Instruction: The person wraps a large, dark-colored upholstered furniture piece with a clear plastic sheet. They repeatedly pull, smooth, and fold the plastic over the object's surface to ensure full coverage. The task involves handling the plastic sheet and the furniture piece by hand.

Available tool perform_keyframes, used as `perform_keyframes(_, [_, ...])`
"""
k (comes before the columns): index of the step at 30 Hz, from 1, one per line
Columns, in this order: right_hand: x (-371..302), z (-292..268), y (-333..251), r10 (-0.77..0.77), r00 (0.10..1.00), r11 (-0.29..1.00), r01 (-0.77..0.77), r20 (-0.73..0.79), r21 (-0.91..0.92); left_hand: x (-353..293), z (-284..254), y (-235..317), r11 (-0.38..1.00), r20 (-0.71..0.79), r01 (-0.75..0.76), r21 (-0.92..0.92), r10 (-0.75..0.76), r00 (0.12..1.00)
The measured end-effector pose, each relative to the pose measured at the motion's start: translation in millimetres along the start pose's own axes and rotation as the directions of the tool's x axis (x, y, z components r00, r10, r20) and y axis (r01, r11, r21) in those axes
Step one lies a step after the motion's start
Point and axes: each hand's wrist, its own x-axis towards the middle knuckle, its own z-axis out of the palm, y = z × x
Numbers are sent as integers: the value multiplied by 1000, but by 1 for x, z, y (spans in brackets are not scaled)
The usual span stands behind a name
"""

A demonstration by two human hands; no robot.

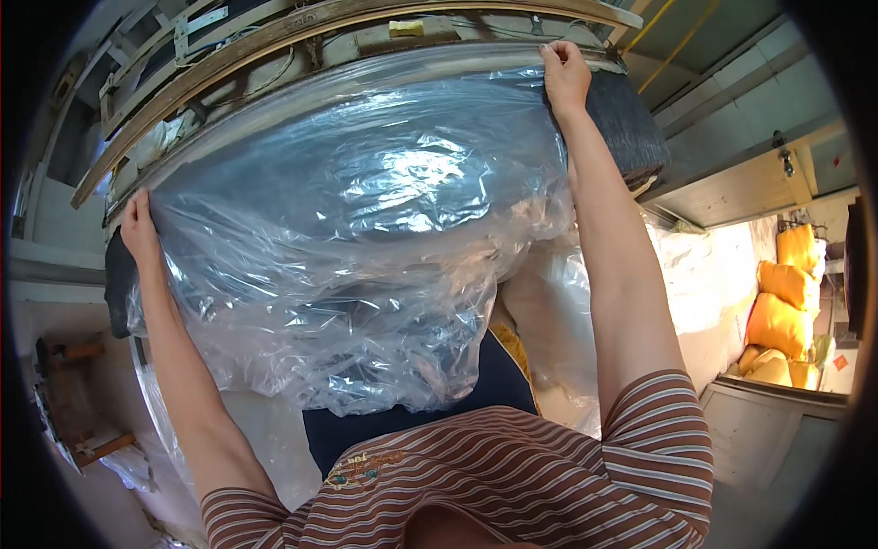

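Observation:
A wide sheet of clear plastic film (pixel 366 247) is stretched between my two hands, over a dark fabric roll (pixel 626 128). At the far left, my left hand (pixel 139 227) is closed on the film's upper left corner. Farther off and to the right, my right hand (pixel 566 78) pinches the upper right edge of the film, with both arms spread wide. The upper part lies fairly smooth and shiny, while the lower part hangs in crumples toward my body. Beneath the film, much of the dark roll shows only through it.
A long wooden beam (pixel 366 26) runs behind the roll, with a small yellow block (pixel 406 28) near it. Several stacked yellow bundles (pixel 782 316) are at the right, beyond a pale panel (pixel 732 192). A brown wooden frame (pixel 73 393) stands at lower left.

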Motion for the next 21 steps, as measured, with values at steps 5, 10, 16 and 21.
perform_keyframes(5, [21,12,10,25,999,995,-21,41,-96,39,26,-15,992,-3,-32,-123,32,999])
perform_keyframes(10, [26,13,9,58,998,979,-50,33,-200,43,34,-1,1000,-1,0,-15,0,1000])
perform_keyframes(16, [23,16,4,15,1000,957,-22,-25,-288,48,31,-22,997,-112,-30,73,38,993])
perform_keyframes(21, [32,12,18,50,996,987,-61,-73,-149,51,15,-44,982,-12,132,-134,-135,991])
